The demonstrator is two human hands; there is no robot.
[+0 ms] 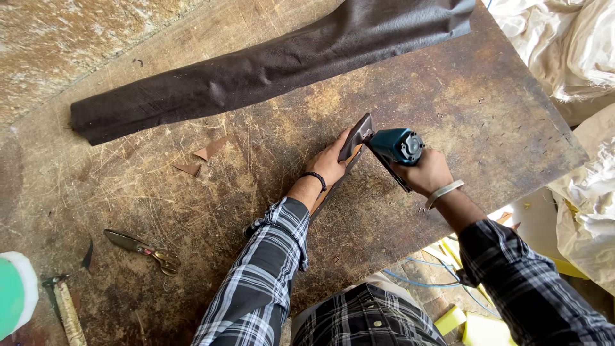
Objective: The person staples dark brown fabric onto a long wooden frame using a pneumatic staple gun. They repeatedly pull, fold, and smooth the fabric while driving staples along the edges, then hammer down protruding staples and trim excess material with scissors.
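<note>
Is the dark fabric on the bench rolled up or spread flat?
Rolled up. The dark fabric lies as one long, narrow tube slanting across the wooden workbench, its near end rounded and closed over, with no flat sheet spread out.
</note>
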